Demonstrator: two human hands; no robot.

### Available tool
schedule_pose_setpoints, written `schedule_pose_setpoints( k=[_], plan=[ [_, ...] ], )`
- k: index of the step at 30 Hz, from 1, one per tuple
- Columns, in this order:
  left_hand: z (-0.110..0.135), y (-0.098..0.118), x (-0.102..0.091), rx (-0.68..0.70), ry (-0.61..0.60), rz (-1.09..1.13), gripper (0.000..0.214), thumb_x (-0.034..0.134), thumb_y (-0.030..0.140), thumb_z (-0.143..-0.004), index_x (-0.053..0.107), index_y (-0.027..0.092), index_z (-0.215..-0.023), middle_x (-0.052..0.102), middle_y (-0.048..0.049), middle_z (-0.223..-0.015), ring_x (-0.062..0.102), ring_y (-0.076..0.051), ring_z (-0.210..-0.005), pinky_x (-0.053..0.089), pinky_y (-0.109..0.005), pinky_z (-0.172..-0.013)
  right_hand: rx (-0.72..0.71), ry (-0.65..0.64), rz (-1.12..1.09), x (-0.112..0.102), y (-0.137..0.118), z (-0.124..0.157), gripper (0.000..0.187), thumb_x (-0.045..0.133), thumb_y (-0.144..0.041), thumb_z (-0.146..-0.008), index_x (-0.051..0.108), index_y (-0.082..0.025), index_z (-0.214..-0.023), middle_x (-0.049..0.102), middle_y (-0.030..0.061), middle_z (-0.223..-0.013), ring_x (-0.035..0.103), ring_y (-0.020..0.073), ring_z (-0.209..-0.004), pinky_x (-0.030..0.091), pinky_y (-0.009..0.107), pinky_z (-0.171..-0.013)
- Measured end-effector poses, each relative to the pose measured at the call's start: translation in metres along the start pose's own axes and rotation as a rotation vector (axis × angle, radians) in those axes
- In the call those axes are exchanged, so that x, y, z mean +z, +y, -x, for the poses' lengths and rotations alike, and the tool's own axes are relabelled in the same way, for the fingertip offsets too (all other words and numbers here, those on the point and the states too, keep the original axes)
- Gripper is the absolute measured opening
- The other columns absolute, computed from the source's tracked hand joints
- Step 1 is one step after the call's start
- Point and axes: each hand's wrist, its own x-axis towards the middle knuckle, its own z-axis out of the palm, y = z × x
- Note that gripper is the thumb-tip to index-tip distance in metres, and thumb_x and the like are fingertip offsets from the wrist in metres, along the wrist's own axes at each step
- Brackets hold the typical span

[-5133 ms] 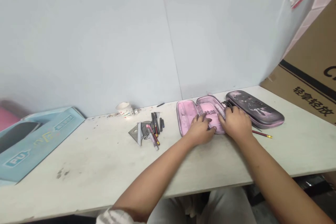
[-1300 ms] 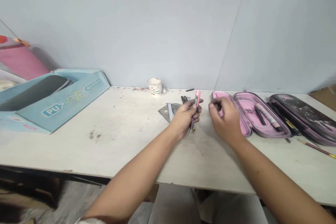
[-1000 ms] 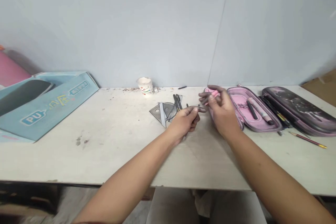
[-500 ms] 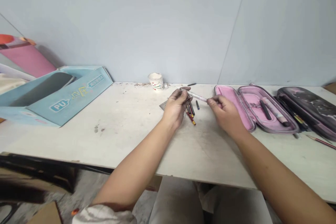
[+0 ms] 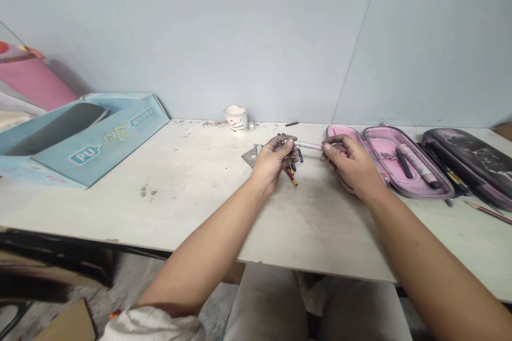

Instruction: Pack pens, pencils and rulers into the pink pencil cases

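Note:
A slim pale pen (image 5: 308,145) is stretched level between my two hands, above the table. My left hand (image 5: 276,157) pinches its left end, and my right hand (image 5: 346,160) grips its right end between thumb and fingers. Below my left hand lie several short pencils (image 5: 294,178), partly hidden by the fingers. A grey ruler-like plate (image 5: 250,156) with a hole sticks out left of that hand. Behind my right hand, a pink pencil case (image 5: 388,144) lies unzipped, holding a black stick (image 5: 405,163) and a pale pink marker (image 5: 419,165).
On the left stands a light blue cardboard box (image 5: 100,154) with a dark object inside. A paper cup (image 5: 236,118) is by the wall. Far right lie a dark pencil case (image 5: 468,162) and a red-striped pencil (image 5: 490,213). The table's front edge (image 5: 312,274) is above my lap.
My right hand has shifted slightly right, and its fingers have curled more around the pen's end. The pen is held more level than before. The view has moved a little.

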Motion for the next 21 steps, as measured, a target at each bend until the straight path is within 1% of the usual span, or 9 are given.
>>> schedule_pose_setpoints(
  k=[2,3,6,8,11,13,16,18,21],
  plan=[
    [0.000,-0.001,0.000,0.003,0.023,-0.035,0.019,0.067,0.027,-0.071,0.056,0.014,-0.077,0.052,0.0032,-0.060,0.051,-0.005,-0.053,0.047,-0.019,-0.056,0.025,-0.015,0.015,0.001,0.000,0.001,0.029,0.052,-0.045,-0.078,0.054,-0.019,-0.090,0.060,-0.0003,-0.068,0.047,0.0100,-0.052,0.035,0.023,-0.050],
    [0.000,-0.001,0.000,0.006,0.037,-0.050,0.021,0.068,0.029,-0.070,0.054,0.014,-0.074,0.049,0.0043,-0.057,0.048,-0.005,-0.050,0.045,-0.018,-0.051,0.004,0.004,0.056,0.001,-0.001,0.002,0.027,0.052,-0.044,-0.078,0.055,-0.019,-0.087,0.060,-0.0004,-0.068,0.047,0.0102,-0.053,0.035,0.023,-0.051],
    [-0.003,0.000,-0.002,0.030,0.074,-0.044,0.028,0.067,0.034,-0.070,0.045,0.016,-0.066,0.038,0.0081,-0.047,0.037,-0.003,-0.040,0.035,-0.016,-0.041,-0.117,0.084,0.242,0.002,-0.003,0.005,0.018,0.053,-0.037,-0.079,0.057,-0.020,-0.086,0.061,-0.0001,-0.072,0.049,0.0116,-0.059,0.036,0.025,-0.056],
    [-0.006,0.001,-0.006,0.051,0.110,-0.006,0.033,0.065,0.036,-0.072,0.040,0.018,-0.063,0.031,0.0100,-0.043,0.031,-0.003,-0.037,0.031,-0.016,-0.038,-0.187,0.124,0.357,0.003,-0.004,0.006,0.015,0.052,-0.033,-0.080,0.057,-0.020,-0.087,0.061,0.0009,-0.076,0.050,0.0129,-0.064,0.036,0.025,-0.059],
    [-0.012,0.005,-0.014,0.066,0.192,0.031,0.032,0.062,0.035,-0.074,0.037,0.018,-0.063,0.029,0.0108,-0.042,0.029,-0.003,-0.036,0.030,-0.015,-0.038,-0.270,0.140,0.557,0.003,-0.005,0.008,0.015,0.048,-0.031,-0.081,0.055,-0.019,-0.089,0.061,0.0041,-0.083,0.053,0.0166,-0.074,0.037,0.027,-0.064],
    [-0.014,0.006,-0.017,0.054,0.232,0.035,0.028,0.062,0.032,-0.074,0.040,0.018,-0.065,0.036,0.0092,-0.045,0.035,-0.003,-0.038,0.035,-0.015,-0.041,-0.295,0.071,0.765,0.003,-0.005,0.011,0.016,0.046,-0.031,-0.081,0.055,-0.019,-0.088,0.061,0.0066,-0.083,0.054,0.0201,-0.081,0.037,0.029,-0.065],
    [-0.016,0.004,-0.019,0.019,0.247,0.026,0.020,0.061,0.026,-0.074,0.045,0.017,-0.069,0.050,0.0045,-0.056,0.045,-0.004,-0.045,0.042,-0.017,-0.047,-0.296,-0.111,1.036,0.005,-0.005,0.015,0.018,0.043,-0.032,-0.082,0.055,-0.019,-0.086,0.061,0.0081,-0.081,0.053,0.0227,-0.084,0.035,0.029,-0.063],
    [-0.015,0.003,-0.018,-0.003,0.220,0.023,0.017,0.061,0.023,-0.073,0.046,0.016,-0.071,0.055,0.0018,-0.062,0.049,-0.005,-0.049,0.045,-0.018,-0.050,-0.295,-0.204,1.105,0.006,-0.005,0.016,0.020,0.042,-0.034,-0.082,0.056,-0.019,-0.086,0.062,0.0078,-0.084,0.054,0.0226,-0.085,0.035,0.029,-0.063],
    [-0.013,0.001,-0.015,-0.011,0.171,0.023,0.018,0.062,0.022,-0.072,0.046,0.016,-0.072,0.058,-0.0002,-0.067,0.052,-0.006,-0.052,0.047,-0.020,-0.053,-0.260,-0.246,1.141,0.011,-0.006,0.008,0.026,0.040,-0.037,-0.083,0.058,-0.019,-0.087,0.063,0.0083,-0.090,0.054,0.0226,-0.089,0.036,0.030,-0.066]
  ],
)
